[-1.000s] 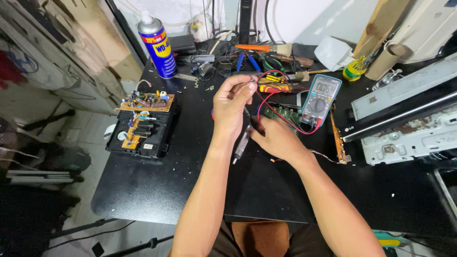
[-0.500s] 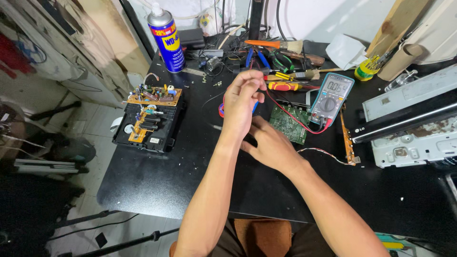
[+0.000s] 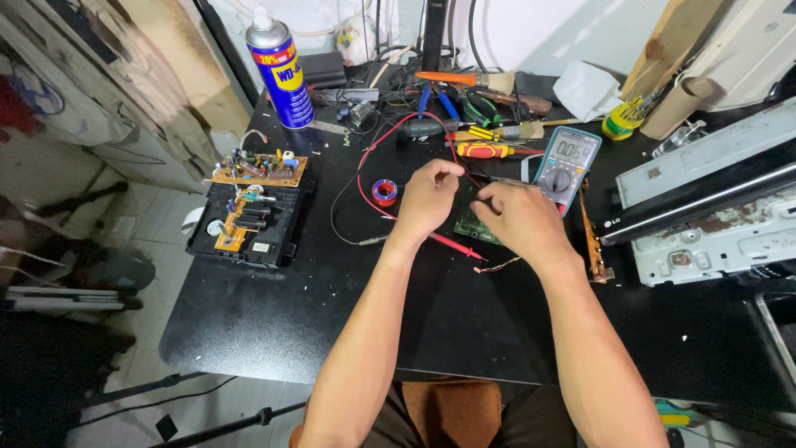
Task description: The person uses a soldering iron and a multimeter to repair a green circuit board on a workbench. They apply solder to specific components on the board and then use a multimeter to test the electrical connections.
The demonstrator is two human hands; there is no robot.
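Centrally, the left hand [image 3: 429, 197] and right hand [image 3: 518, 217] are curled narrow over the green circuit board [image 3: 471, 226], their grip hidden; bare black tabletop [image 3: 274, 315] spreads between board and near edge.

Table [image 3: 274, 323], layout:
- Spray can [image 3: 279, 70]: far-left corner.
- Circuit board [image 3: 259, 168]: near left edge, in front of the can; tray [image 3: 249, 224] of boards just in front of it.
- Tape roll [image 3: 384, 192]: centre.
- Small board [image 3: 474, 226]: right of the roll.
- Multimeter [image 3: 566, 160]: behind and right of the small board.
- Screwdrivers [image 3: 485, 141]: toward back edge.
- Metal chassis [image 3: 713, 199]: right edge.
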